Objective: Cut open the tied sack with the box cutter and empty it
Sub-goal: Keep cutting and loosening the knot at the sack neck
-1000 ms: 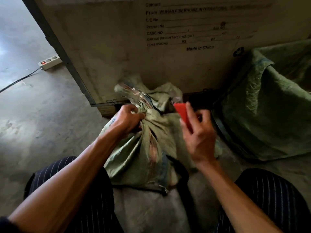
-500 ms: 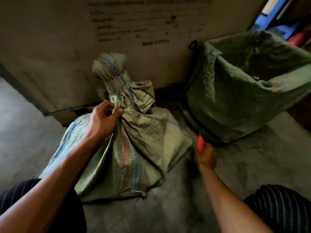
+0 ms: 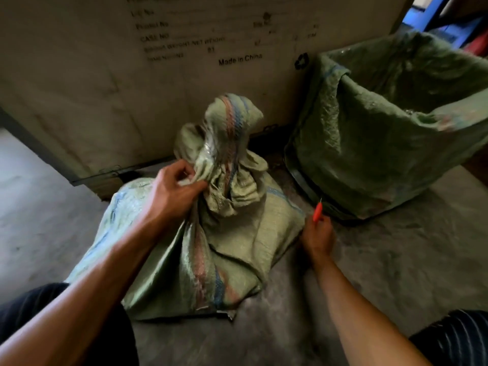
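Observation:
A green woven sack (image 3: pixel 237 241) with red and blue stripes stands on the concrete floor between my knees, its neck bunched up at the top. My left hand (image 3: pixel 171 191) grips the gathered neck from the left side. My right hand (image 3: pixel 317 236) is low beside the sack's right edge, closed around a red box cutter (image 3: pixel 317 211) whose thin blade points upward. The cutter is apart from the sack's neck, close to the sack's right corner.
A large open green sack (image 3: pixel 369 143) stands at the right, its mouth held wide. A big printed crate wall (image 3: pixel 105 75) rises right behind both sacks. Bare concrete floor lies left and front right. My dark striped trousers show at both lower corners.
My right hand has come away from the sack's neck and dropped to the floor at the sack's right with the cutter. My left hand keeps hold of the neck. My view has shifted right.

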`<state>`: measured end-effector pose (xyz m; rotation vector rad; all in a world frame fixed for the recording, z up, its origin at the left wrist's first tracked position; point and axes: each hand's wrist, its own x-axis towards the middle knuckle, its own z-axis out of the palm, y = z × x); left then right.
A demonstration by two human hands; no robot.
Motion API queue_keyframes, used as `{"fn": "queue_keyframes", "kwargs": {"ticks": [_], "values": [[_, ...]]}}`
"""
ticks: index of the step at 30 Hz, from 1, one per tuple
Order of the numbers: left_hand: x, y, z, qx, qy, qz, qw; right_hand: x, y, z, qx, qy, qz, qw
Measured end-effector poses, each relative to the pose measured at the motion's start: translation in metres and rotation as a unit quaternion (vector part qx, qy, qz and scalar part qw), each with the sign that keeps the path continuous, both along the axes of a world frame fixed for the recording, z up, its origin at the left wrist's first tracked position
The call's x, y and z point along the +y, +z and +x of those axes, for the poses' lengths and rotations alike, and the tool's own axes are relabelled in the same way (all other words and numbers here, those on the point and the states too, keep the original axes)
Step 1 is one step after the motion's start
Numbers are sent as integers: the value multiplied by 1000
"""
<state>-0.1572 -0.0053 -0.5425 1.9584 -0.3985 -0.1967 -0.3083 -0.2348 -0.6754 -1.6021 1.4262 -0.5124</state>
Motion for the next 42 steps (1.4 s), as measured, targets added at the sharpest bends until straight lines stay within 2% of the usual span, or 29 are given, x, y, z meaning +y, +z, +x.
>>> {"fn": "queue_keyframes", "kwargs": {"ticks": [3,5,7,8,11,13,17,19,22,25,29,35,42], "values": [[-9,3,5,33,-4,-28,999,13,67,45,-150,12,-20,988],[-14,6,0,66,-31,-41,996,31,104,65,-226,57,-26,972],[-17,10,1,102,-80,-39,991,53,130,74,-270,128,-18,954],[-15,12,4,89,-105,-20,990,62,138,76,-280,158,-9,947],[-5,16,18,-7,-77,53,996,80,154,79,-277,227,-2,934],[1,20,20,-19,-45,25,999,83,164,85,-279,257,4,925],[12,41,24,50,-101,-142,984,87,178,97,-246,327,-3,912],[14,49,27,79,-117,-146,979,90,181,96,-217,349,-18,911],[14,45,33,141,-44,-165,975,95,187,86,-197,356,-8,914],[14,42,40,210,45,-208,954,106,190,71,-197,368,20,909],[19,43,46,283,61,-221,931,126,187,47,-147,432,3,890],[25,38,44,281,94,-195,935,143,184,41,-96,496,-109,856],[24,38,39,262,106,-191,940,149,188,47,-93,503,-141,848]]}}
